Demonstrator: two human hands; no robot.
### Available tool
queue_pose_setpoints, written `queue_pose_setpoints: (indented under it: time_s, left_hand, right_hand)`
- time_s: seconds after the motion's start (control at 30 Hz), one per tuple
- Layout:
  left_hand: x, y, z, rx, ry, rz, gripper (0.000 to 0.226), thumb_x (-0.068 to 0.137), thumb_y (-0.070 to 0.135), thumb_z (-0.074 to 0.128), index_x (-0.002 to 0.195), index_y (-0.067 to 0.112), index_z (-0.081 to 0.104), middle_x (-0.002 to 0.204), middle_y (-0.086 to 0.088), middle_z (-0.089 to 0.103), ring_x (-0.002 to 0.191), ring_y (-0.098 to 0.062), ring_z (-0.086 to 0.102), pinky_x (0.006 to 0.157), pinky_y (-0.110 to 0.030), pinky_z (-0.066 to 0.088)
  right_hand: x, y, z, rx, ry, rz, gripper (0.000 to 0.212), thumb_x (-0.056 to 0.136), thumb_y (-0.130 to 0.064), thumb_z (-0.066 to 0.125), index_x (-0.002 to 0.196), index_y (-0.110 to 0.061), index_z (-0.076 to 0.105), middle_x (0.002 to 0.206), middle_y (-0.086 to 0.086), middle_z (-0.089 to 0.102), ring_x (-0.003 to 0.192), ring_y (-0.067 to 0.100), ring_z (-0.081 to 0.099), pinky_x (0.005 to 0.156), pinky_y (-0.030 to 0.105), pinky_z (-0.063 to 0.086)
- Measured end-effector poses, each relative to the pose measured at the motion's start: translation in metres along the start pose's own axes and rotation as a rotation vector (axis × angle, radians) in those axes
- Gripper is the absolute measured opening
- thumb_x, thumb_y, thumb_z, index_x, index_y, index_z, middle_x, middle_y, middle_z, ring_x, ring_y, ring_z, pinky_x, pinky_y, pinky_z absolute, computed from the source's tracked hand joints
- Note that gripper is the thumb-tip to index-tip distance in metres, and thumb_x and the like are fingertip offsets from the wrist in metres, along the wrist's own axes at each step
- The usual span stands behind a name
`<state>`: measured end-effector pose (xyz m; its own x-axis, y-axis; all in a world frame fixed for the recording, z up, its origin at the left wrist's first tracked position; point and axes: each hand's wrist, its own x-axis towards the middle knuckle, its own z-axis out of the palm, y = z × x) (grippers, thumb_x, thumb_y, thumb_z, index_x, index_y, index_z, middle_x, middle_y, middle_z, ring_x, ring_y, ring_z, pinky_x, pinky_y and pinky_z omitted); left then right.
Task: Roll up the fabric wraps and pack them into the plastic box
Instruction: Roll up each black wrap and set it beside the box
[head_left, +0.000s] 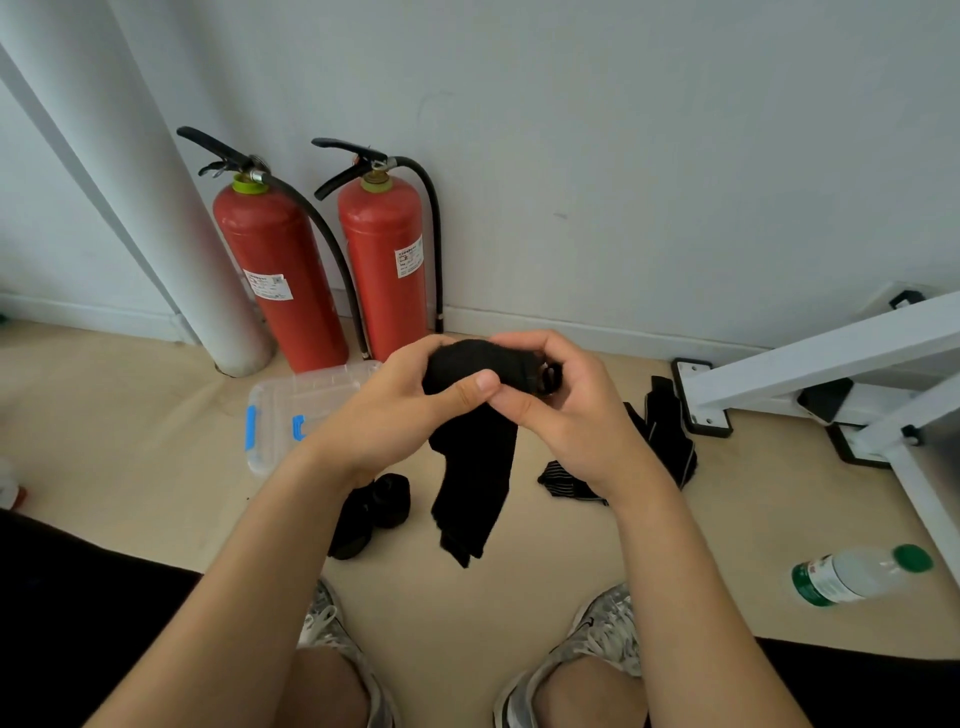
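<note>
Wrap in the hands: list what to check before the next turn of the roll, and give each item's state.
1. Left hand grips the rolled end of the wrap: ok.
2. Right hand holds the same roll, fingers curled over it: ok.
3. Tail hangs free below the roll: ok.
4. Tail clear of the floor: cannot tell.
5. Box open to take rolls: cannot tell; the left hand hides part of it.
6. Bundles and loose wraps packed: not ok; both lie on the floor.
</note>
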<state>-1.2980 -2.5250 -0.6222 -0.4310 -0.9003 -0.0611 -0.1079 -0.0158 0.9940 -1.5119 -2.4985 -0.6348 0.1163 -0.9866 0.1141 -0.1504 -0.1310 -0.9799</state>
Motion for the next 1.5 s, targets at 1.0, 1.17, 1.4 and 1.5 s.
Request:
queue_pose_setpoints:
  time_s: [1.0,1.17,1.4,1.5]
  left_hand:
    - [0.010,-0.043,0.021,0.597,0.222,0.304,0.047,0.092,0.007,0.081,0.134,0.028,0.075,0.127,0.008,0.065,0.119,0.001,0.059,0.103,-0.004,0.039]
    - [0.004,-0.042,0.025,0.531,0.105,0.181,0.020,0.089,0.007,0.074,0.104,0.020,0.076,0.103,0.002,0.069,0.097,-0.012,0.066,0.086,-0.035,0.055]
    - [0.005,-0.032,0.026,0.232,0.083,0.098,0.017,0.081,0.010,0.065,0.097,0.003,0.063,0.083,-0.003,0.063,0.077,-0.020,0.064,0.070,-0.039,0.053]
    - [0.004,-0.033,0.027,0.129,0.108,0.071,0.037,0.082,0.016,0.065,0.119,0.022,0.063,0.093,0.013,0.069,0.091,-0.006,0.069,0.073,-0.021,0.056]
  right_hand:
    - [0.008,0.013,-0.007,0.156,0.103,0.601,0.026,0.083,-0.039,0.083,0.101,-0.020,0.085,0.098,0.007,0.084,0.099,0.028,0.082,0.093,0.046,0.063]
    - [0.005,0.004,-0.021,0.365,0.123,0.332,0.023,0.076,-0.035,0.090,0.097,-0.028,0.083,0.090,0.009,0.080,0.071,0.018,0.077,0.060,0.030,0.059]
    - [0.010,0.017,-0.018,0.557,0.283,0.159,0.053,0.107,-0.041,0.057,0.155,-0.020,0.055,0.144,0.007,0.071,0.126,0.029,0.072,0.092,0.037,0.060]
    - [0.007,0.024,-0.018,0.420,0.302,0.208,0.063,0.103,-0.036,0.062,0.162,-0.022,0.044,0.142,0.001,0.072,0.121,0.026,0.076,0.102,0.042,0.058]
